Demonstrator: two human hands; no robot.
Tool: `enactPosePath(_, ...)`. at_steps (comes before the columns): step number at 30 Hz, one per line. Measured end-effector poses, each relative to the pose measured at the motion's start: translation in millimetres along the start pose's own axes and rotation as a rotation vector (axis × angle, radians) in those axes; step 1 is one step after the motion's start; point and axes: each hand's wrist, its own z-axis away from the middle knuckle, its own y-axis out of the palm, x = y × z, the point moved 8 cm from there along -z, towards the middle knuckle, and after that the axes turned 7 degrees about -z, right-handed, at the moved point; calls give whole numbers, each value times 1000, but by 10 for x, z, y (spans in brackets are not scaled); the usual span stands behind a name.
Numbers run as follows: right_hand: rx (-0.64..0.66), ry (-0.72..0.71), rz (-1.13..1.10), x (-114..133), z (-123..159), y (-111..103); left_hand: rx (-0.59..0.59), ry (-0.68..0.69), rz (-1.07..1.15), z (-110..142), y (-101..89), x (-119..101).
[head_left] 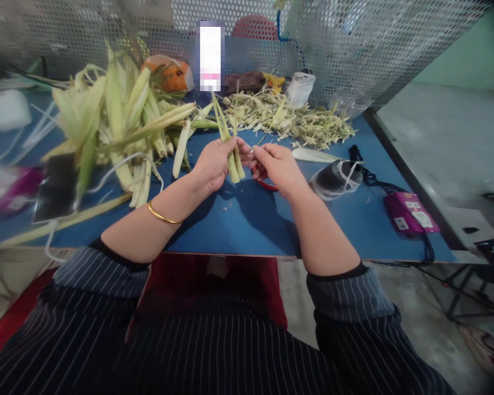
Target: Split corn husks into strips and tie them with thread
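My left hand [217,163] is closed around a few pale green corn husk strips [234,167], their cut-looking ends pointing down toward me and thin tips pointing away. Close beside it, my right hand [278,167] is closed, thumb and fingertips pinched near the left fingers. A red curved handle [268,186], apparently of scissors, shows under the right palm; the blades are mostly hidden. Left of my hands lies a large heap of corn husks [119,115]. Beyond them spreads a pile of small husk scraps [288,118]. A single pale husk piece [319,156] lies right of my right hand.
On the blue table [230,230] a phone [56,186] with a white cable lies at left. To the right are a dark object wrapped in white cord [337,176] and a purple power socket [411,213]. An orange packet [168,74] stands before the perforated metal screen [346,49].
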Motion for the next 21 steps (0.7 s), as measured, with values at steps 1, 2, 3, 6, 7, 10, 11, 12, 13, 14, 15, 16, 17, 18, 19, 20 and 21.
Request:
enactPosePath(1, 56, 33, 0, -21, 17, 60, -33, 25, 18, -13, -37, -27)
enactPosePath(2, 102, 51, 3, -38, 34, 117, -60, 46, 34, -22, -67, -51)
enactPosePath(3, 134, 51, 10, -47, 48, 165, -78, 60, 49, -26, -88, -69)
enactPosePath(6, 149, -27, 47, -33, 63, 247, -95, 62, 96, -26, -105, -79)
enactPosePath(7, 138, -46, 52, -31, 63, 255, -92, 55, 116, -27, -99, -75)
enactPosePath(10, 127, -26, 16, -59, 60, 264, -79, 35, 181, -40, -83, -56)
enactPosePath(11, 127, -3, 1, -71, 60, 263, -76, 30, 198, -47, -81, -49)
enactPosePath(12, 129, 19, -7, -80, 63, 264, -70, 26, 211, -55, -78, -42)
enactPosePath(13, 136, 40, -11, -87, 68, 269, -59, 22, 219, -63, -71, -36)
enactPosePath(14, 150, 62, -7, -92, 76, 281, -44, 20, 222, -69, -62, -30)
enactPosePath(15, 173, 85, 2, -98, 87, 301, -30, 18, 224, -73, -51, -26)
enactPosePath(16, 200, 105, 18, -100, 101, 325, -20, 18, 222, -72, -43, -25)
enactPosePath(17, 226, 120, 37, -98, 118, 350, -15, 19, 217, -68, -36, -26)
enactPosePath(18, 252, 136, 52, -95, 136, 376, -16, 20, 203, -59, -33, -29)
enactPosePath(19, 276, 156, 61, -95, 156, 402, -20, 24, 182, -46, -31, -37)
enactPosePath(20, 296, 177, 63, -97, 175, 424, -21, 33, 154, -30, -27, -50)
enactPosePath(21, 314, 192, 63, -98, 192, 444, -16, 44, 119, -13, -19, -65)
